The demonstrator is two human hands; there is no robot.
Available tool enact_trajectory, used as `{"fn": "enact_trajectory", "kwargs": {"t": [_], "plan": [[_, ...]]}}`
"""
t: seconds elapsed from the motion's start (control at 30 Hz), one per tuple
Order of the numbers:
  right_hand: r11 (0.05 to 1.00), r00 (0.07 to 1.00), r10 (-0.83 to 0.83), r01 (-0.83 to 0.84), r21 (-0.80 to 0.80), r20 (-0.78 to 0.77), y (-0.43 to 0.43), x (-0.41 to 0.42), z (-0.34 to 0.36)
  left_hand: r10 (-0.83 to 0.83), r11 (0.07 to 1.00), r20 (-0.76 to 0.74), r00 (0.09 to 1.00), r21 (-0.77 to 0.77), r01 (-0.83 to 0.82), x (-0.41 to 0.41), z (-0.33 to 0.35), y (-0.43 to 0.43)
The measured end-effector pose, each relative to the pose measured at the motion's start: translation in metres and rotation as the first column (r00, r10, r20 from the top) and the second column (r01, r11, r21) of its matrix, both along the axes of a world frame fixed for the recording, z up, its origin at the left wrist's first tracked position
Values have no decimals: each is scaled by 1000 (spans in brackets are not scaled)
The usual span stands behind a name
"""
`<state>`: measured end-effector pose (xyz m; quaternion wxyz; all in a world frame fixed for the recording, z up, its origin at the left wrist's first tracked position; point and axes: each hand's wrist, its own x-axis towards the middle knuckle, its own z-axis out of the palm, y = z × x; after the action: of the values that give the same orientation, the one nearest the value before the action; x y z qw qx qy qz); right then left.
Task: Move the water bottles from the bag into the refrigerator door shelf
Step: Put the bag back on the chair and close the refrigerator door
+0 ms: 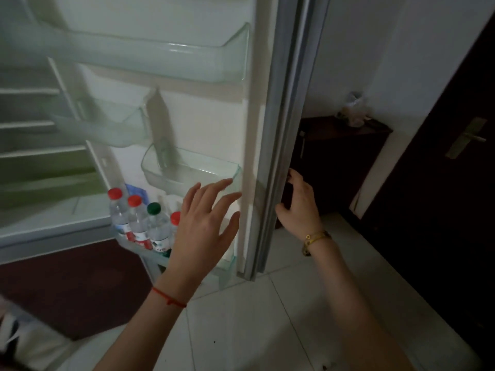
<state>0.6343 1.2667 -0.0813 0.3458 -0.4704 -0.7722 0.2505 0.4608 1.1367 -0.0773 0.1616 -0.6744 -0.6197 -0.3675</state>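
Note:
Several clear water bottles stand upright in the lowest door shelf [227, 271] of the open refrigerator door. Two have red caps [115, 194], one has a green cap [153, 208], and a further red-capped bottle [175, 218] is partly hidden behind my left hand. My left hand [206, 231] hovers in front of that shelf with fingers spread and holds nothing. My right hand [300, 207] curls around the outer edge of the door [278, 156], fingers behind it. At the lower left corner a white bag [24, 341] shows only in part.
Empty clear door bins hang higher up: a small one [187, 172], one to its left [107, 124] and a wide one [166, 54]. Fridge interior shelves lie at left. A dark cabinet [340, 162] and a dark room door [442, 196] stand right. Pale tiles and a dark red mat [75, 285] cover the floor.

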Motion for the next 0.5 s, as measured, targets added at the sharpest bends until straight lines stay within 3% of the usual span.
{"fn": "enact_trajectory", "kwargs": {"t": [0.27, 0.5], "plan": [[990, 988, 142, -143, 16, 51, -32, 18, -12, 63, 997, -20, 998, -45, -63, 65, -6, -41], [931, 943, 319, -330, 154, 92, -94, 28, -11, 183, 983, 27, 983, -32, -182, 88, 1, -80]]}}
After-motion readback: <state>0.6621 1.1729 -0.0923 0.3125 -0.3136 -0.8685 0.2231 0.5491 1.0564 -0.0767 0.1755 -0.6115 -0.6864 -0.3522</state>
